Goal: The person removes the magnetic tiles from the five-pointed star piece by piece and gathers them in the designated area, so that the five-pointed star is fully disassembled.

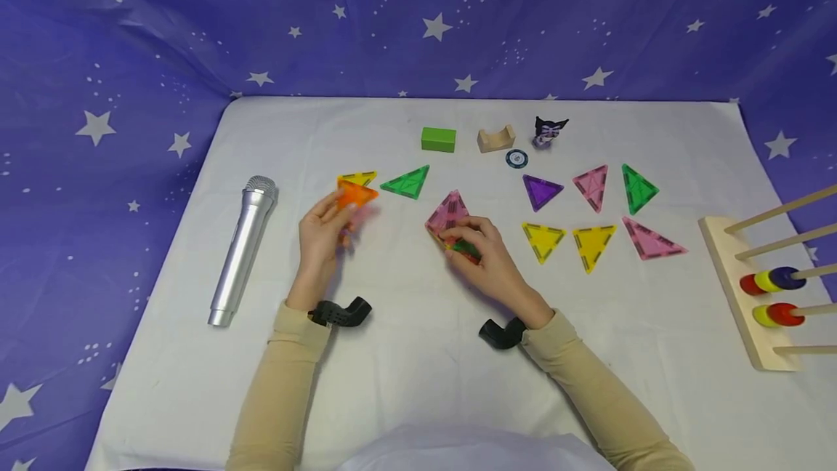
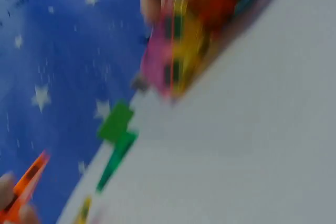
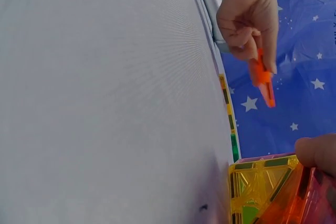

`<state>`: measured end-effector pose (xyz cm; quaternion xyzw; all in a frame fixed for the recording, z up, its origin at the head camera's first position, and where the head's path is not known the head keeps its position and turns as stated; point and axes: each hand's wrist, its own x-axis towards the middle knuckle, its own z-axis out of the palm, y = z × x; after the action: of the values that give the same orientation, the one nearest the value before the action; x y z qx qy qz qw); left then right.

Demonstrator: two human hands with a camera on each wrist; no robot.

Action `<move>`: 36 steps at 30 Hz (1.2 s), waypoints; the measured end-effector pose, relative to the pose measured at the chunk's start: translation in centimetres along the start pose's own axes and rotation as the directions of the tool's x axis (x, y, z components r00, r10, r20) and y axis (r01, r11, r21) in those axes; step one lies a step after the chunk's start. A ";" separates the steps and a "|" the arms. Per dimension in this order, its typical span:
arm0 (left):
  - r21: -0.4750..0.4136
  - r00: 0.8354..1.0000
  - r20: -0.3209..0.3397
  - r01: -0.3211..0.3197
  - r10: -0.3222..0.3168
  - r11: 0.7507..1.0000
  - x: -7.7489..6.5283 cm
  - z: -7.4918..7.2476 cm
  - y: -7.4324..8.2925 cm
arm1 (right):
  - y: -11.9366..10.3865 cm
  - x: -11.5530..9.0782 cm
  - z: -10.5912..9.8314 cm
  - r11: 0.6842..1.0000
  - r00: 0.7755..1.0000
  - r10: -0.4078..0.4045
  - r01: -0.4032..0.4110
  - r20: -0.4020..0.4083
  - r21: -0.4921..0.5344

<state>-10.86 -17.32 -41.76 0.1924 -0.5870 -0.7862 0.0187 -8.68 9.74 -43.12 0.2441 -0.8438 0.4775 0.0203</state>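
My left hand (image 1: 317,240) pinches an orange triangular magnetic tile (image 1: 357,195) raised over the left-middle of the table. In the right wrist view that orange tile (image 3: 264,77) sits between thumb and fingers. Fingers of my right hand (image 1: 490,260) grip a small built shape of magnetic tiles (image 1: 448,212) standing on the table. Its pink, yellow, orange and green sides show; the right wrist view has its yellow face (image 3: 260,182) close up. Part of the shape is hidden under the hand. Beyond the left hand lie a yellow tile (image 1: 363,178) and a green triangular tile (image 1: 408,182).
Several loose triangular tiles lie to the right, among them a purple one (image 1: 541,192). At the back stand a green block (image 1: 438,139), a wooden arch block (image 1: 496,139), a chip (image 1: 516,158) and a figurine (image 1: 548,132). A silver microphone (image 1: 243,249) lies left; a wooden peg rack (image 1: 745,296) stands right.
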 end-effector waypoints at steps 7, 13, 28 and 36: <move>-0.060 0.962 -0.255 -0.117 0.098 0.991 3.2 -1.6 0.8 | -0.1 -0.1 0.0 1.000 1.000 0.003 -0.003 0.003 0.009; 0.328 0.986 -0.158 0.001 0.054 0.945 3.0 -1.8 1.2 | -0.1 -0.1 0.1 1.000 1.000 0.006 -0.006 0.007 0.007; 0.740 0.929 0.330 -0.365 0.168 0.565 -0.4 0.5 2.5 | 0.0 -0.1 -0.3 1.000 1.000 0.016 -0.016 -0.007 0.015; 0.466 0.682 0.723 -0.362 -0.111 0.808 0.9 5.3 -1.0 | -0.1 0.0 -0.3 0.999 1.000 -0.013 0.013 0.004 0.039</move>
<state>-13.16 -12.38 -41.72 -0.1783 -0.7668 -0.5779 -0.2149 -8.72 9.93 -42.88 0.2510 -0.8326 0.4934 0.0170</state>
